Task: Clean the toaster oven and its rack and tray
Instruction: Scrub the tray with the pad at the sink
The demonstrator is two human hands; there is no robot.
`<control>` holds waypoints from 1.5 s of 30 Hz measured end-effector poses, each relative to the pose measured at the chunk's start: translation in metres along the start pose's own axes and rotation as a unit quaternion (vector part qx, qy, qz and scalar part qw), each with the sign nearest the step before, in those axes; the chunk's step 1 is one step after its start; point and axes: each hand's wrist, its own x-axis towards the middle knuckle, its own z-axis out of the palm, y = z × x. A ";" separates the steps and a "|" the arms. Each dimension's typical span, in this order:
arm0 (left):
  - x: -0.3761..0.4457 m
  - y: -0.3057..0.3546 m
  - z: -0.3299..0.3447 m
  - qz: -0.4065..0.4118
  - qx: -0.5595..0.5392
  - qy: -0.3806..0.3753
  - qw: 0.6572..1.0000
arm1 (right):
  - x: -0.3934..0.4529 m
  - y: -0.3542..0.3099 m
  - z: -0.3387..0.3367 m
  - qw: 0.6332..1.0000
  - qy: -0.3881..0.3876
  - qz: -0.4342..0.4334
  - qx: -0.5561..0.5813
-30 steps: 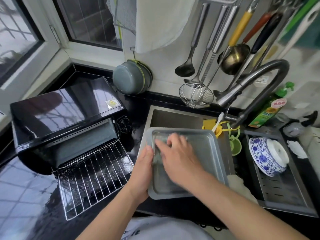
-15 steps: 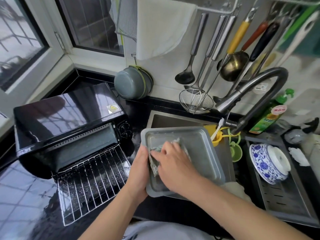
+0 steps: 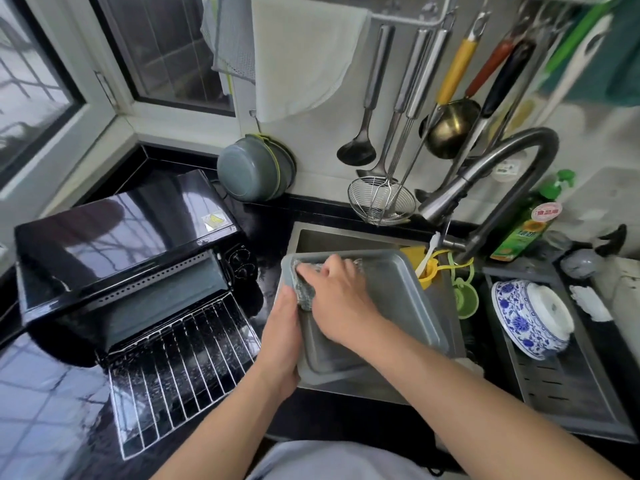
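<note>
Grey tray (image 3: 391,299) gripped at its left rim by left hand (image 3: 282,336) | scrubbing pad (image 3: 304,291) pressed into tray corner under curled fingers of right hand (image 3: 341,303) | sink (image 3: 346,239) below

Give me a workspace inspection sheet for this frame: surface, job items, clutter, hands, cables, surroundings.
Surface: glossy black stone counter, wet-looking near the steel sink.
Job's things: black toaster oven on the counter, door down; chrome wire rack lying on the door; grey rectangular metal tray tilted over the sink; silvery scouring pad at its far left corner.
Clutter: blue-and-white porcelain bowl on the grey drain rack; green dish soap bottle; yellow holder.
Hands: left hand grips the tray's left rim; right hand presses the pad.
Cables: nothing seen.
Surroundings: window, hanging white towel, ladles and wire skimmer on the wall, curved faucet.
</note>
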 end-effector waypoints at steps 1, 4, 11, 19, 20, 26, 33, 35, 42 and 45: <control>-0.001 0.004 -0.002 -0.004 -0.005 0.011 1.000 | -0.011 -0.002 0.000 1.000 -0.014 -0.012 0.017; -0.001 0.011 -0.012 0.003 -0.021 0.036 0.999 | -0.048 -0.006 -0.001 0.991 -0.071 -0.060 0.092; -0.015 0.021 -0.004 -0.015 -0.054 0.028 0.998 | -0.022 -0.001 0.003 0.996 -0.032 -0.062 0.054; -0.005 0.040 -0.021 0.033 -0.131 0.065 0.989 | -0.055 0.038 0.000 0.989 -0.077 -0.124 0.008; -0.005 0.039 -0.021 0.039 -0.142 0.066 0.987 | -0.054 0.049 -0.006 0.993 -0.066 -0.099 0.000; 0.004 0.029 -0.004 0.044 -0.165 0.086 0.982 | -0.068 0.002 0.016 0.991 -0.028 -0.121 0.056; 0.004 0.021 -0.001 0.078 -0.134 0.074 0.985 | -0.066 0.049 0.001 0.998 -0.013 -0.029 0.055; 0.010 0.017 0.001 0.067 -0.150 0.074 0.984 | -0.073 0.018 0.013 0.993 -0.022 -0.092 0.070; 0.014 0.017 -0.002 0.011 -0.235 0.048 0.971 | -0.070 0.037 0.002 0.989 0.020 -0.087 0.120; 0.014 0.011 -0.003 -0.023 -0.285 0.031 0.958 | -0.072 0.008 0.006 0.984 0.046 -0.074 0.156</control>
